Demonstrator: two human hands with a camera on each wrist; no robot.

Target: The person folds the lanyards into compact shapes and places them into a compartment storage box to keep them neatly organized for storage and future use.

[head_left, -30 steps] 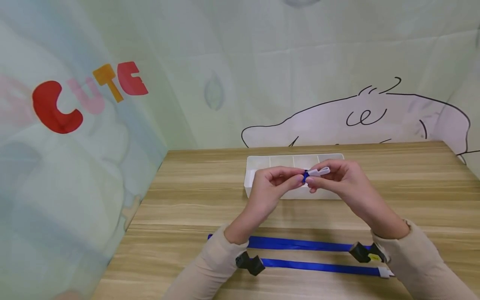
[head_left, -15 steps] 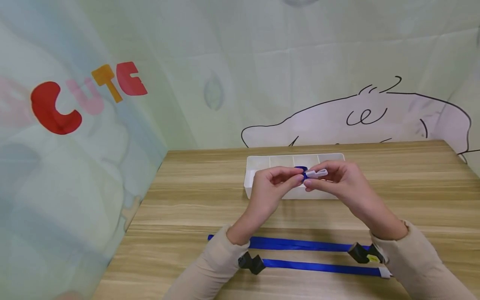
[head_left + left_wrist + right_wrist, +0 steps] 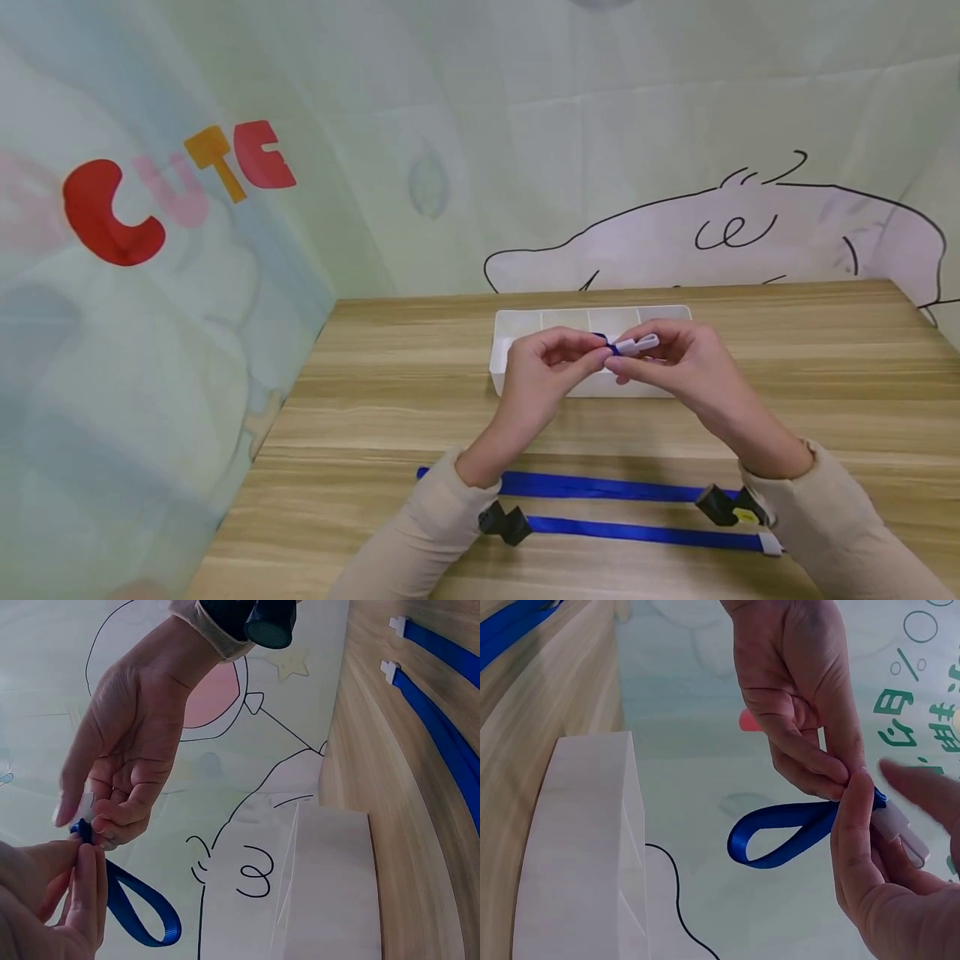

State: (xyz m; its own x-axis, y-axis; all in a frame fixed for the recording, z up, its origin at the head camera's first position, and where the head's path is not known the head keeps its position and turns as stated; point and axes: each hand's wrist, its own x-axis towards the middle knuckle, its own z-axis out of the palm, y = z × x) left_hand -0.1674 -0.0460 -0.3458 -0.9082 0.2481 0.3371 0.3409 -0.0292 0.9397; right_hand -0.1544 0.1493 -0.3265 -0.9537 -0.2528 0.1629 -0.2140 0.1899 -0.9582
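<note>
Near edge: two blue straps (image 3: 600, 487) lie flat along the desk (image 3: 375, 400), side by side, each with a white end piece on the right; black wrist cameras sit just over them.
Left hand (image 3: 543, 371): raised above the desk, fingertips pinching the folded blue ribbon loop (image 3: 780, 834).
Right hand (image 3: 675, 362): its grip is closed on the white clip (image 3: 637, 343) at the loop's end, meeting the left fingertips.
Loop: held in the air over the tray, hanging between both hands.
Behind: white divided tray (image 3: 525, 320) on the desk.
Far: cartoon-printed cloth backdrop (image 3: 450, 125).
</note>
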